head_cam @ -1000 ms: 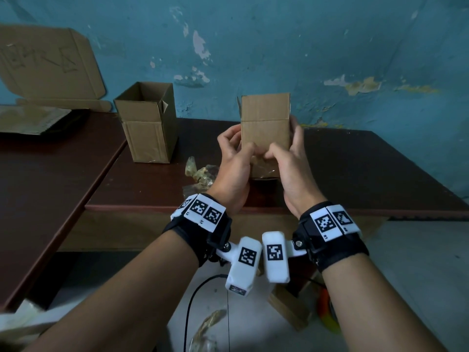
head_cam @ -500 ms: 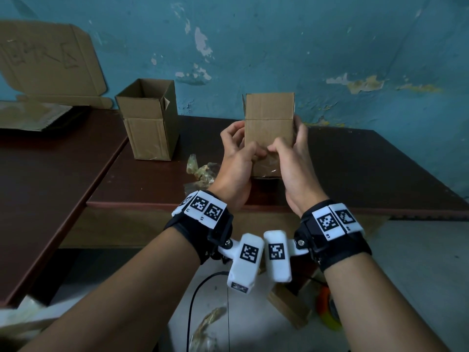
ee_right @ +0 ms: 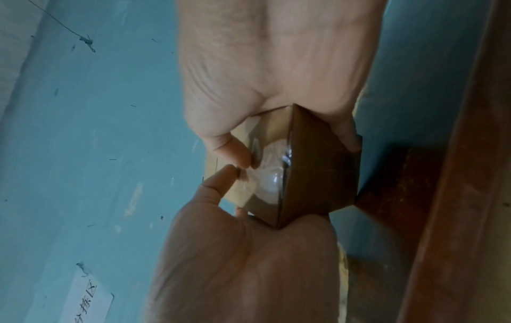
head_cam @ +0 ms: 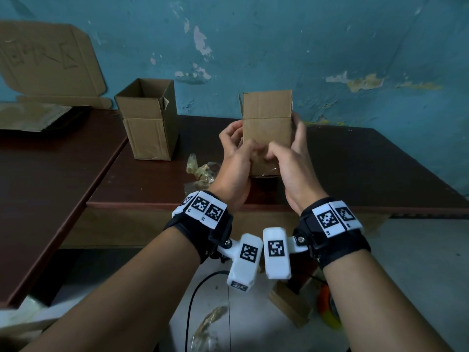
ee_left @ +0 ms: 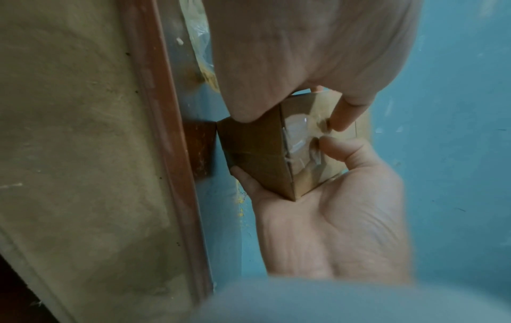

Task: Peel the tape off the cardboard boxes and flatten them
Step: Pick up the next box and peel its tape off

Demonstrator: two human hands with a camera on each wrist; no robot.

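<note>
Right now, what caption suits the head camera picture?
Both hands, left hand and right hand, pick at clear tape on a small cardboard box.

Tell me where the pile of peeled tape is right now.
In the head view the crumpled tape lies on the dark table, just left of the left hand and right of the open box standing there.

Peeling teal wall (head_cam: 279, 47) behind 2 dark brown tables (head_cam: 380, 168), pale floor (head_cam: 418, 262) below w/ what's prob. a black cable (head_cam: 189, 308).
</note>
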